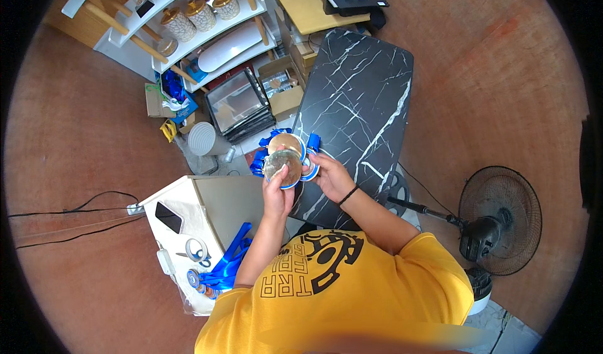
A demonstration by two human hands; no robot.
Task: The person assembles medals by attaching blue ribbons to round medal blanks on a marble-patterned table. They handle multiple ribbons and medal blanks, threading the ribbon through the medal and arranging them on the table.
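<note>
Medals [286, 158] trailing blue ribbons [257, 164] fill the closed grip of the left hand [277, 194], the right hand [333, 178] pinching one rim.

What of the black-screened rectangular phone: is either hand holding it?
No: the phone lies on the white cabinet, while the left hand and right hand hold round gold medals.

The fingers [322, 163] hold round medals [286, 142] with blue ribbons [315, 141].

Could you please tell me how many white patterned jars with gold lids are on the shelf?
3, in a row on the white shelf: left jar, middle jar, right jar; others may hide behind them.
</note>
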